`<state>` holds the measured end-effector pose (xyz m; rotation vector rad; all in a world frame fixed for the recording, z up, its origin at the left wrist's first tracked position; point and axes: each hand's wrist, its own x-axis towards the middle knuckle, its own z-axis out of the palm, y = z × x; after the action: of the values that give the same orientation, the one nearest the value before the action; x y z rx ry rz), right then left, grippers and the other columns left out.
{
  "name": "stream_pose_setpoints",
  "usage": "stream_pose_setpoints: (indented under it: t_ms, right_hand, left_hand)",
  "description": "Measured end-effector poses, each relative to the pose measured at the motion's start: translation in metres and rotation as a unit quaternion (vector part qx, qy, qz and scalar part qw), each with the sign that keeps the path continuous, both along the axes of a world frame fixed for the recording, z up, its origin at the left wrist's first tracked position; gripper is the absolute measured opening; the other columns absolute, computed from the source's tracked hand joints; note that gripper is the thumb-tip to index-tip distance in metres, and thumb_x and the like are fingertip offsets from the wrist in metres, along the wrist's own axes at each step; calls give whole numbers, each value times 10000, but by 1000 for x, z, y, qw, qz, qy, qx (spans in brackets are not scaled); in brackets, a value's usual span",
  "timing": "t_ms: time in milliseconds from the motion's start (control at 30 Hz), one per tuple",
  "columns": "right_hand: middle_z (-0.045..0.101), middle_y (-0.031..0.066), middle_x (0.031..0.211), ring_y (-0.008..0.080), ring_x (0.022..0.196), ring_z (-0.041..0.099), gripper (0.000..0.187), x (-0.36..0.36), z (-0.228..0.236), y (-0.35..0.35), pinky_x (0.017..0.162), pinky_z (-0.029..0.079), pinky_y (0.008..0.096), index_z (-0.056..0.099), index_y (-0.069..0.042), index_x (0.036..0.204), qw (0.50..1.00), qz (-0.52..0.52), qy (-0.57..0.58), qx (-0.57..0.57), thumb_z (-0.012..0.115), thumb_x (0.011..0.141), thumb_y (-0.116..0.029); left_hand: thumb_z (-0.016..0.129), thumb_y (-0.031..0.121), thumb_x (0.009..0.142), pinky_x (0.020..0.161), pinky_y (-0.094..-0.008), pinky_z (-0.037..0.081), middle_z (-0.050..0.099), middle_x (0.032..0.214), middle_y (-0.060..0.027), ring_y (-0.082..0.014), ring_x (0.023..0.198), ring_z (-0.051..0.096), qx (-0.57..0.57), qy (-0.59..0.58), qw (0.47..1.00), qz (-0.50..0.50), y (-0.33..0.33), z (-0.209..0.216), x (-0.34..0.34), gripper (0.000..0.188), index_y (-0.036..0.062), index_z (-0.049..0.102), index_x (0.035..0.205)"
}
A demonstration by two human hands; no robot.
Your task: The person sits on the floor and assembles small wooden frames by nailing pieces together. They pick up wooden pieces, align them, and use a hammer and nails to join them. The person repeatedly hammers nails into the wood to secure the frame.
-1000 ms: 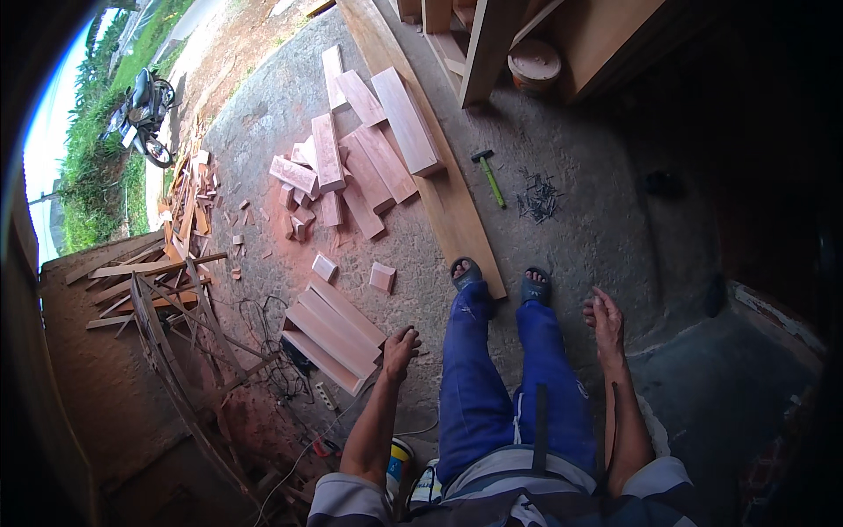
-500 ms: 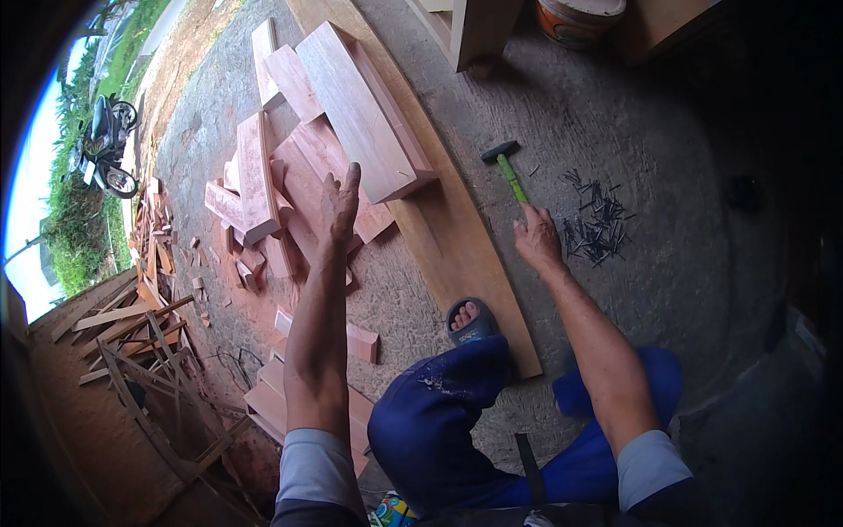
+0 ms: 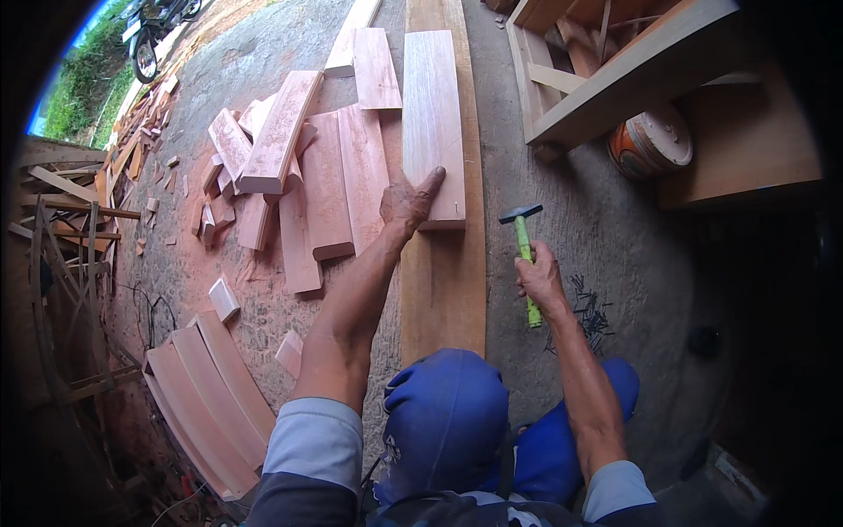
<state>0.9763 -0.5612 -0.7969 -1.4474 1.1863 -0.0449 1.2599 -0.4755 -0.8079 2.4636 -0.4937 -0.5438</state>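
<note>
My right hand [image 3: 541,277] is wrapped round the green handle of a hammer [image 3: 523,230]; the dark head points away from me and the handle's end sticks out below my fist. A long, pale wooden box-like piece [image 3: 432,105] lies lengthwise on a flat brown plank [image 3: 443,299]. My left hand [image 3: 411,204] grips its left edge close to the near end, thumb on the top face and fingers partly hidden at the side. A small nail [image 3: 457,205] stands in the top face near that end. Dark nails [image 3: 587,321] lie heaped beside my right forearm.
Cut pinkish wood pieces [image 3: 320,184] are piled on the concrete left of the plank. More curved-looking boards [image 3: 206,395] lie nearer, at lower left. A wooden frame [image 3: 632,83] and an orange-and-white bucket [image 3: 650,145] stand at the far right. Scrap wood [image 3: 75,228] leans at the left.
My left hand has come down from the air onto the wooden piece. My right hand now holds the hammer further up its handle, nearer the plank. The view has turned toward the left.
</note>
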Motion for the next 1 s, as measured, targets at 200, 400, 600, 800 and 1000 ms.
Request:
stream_pose_setpoints:
  t_ms: [200, 400, 600, 800, 1000]
  right_hand:
    - [658, 194, 833, 237, 692, 675, 595, -1, 78, 37, 613, 534, 378, 358, -65, 1577, 893, 158, -170, -385, 547, 1013, -75]
    - [655, 238, 835, 258, 689, 678, 646, 14, 106, 44, 638, 535, 407, 275, -83, 1630, 872, 190, -167, -419, 522, 1034, -60]
    - [651, 285, 902, 323, 723, 694, 648, 20, 81, 36, 668, 545, 437, 280, -71, 1625, 877, 249, -69, -405, 501, 1019, -9]
    - [661, 259, 912, 334, 685, 676, 714, 32, 149, 48, 603, 556, 420, 236, -76, 1636, 826, 231, -194, -476, 503, 984, 37]
    - [740, 212, 904, 236, 604, 680, 629, 18, 110, 45, 567, 523, 369, 279, -75, 1623, 852, 204, -164, -453, 495, 1034, -31]
  left_hand:
    - [634, 830, 788, 930, -502, 529, 705, 1117, -292, -449, 1054, 698, -13, 5, 1000, -10, 0, -1, -7, 973, -29, 544, 1237]
    - [627, 850, 776, 907, -506, 554, 719, 1070, -310, -456, 1034, 710, 30, 0, 1000, 10, -6, 12, -15, 1023, -12, 563, 1324]
    - [638, 808, 802, 946, -506, 522, 704, 1128, -268, -429, 1063, 699, 27, 26, 999, -1, -10, 18, -21, 930, -13, 546, 1229]
    - [658, 804, 787, 955, -503, 519, 694, 1163, -251, -419, 1099, 686, 20, 21, 999, 13, 4, 11, -9, 933, -7, 546, 1236]
    - [661, 798, 790, 966, -506, 513, 693, 1174, -242, -413, 1103, 686, -6, 38, 999, -1, -10, 13, -19, 933, -11, 548, 1241]
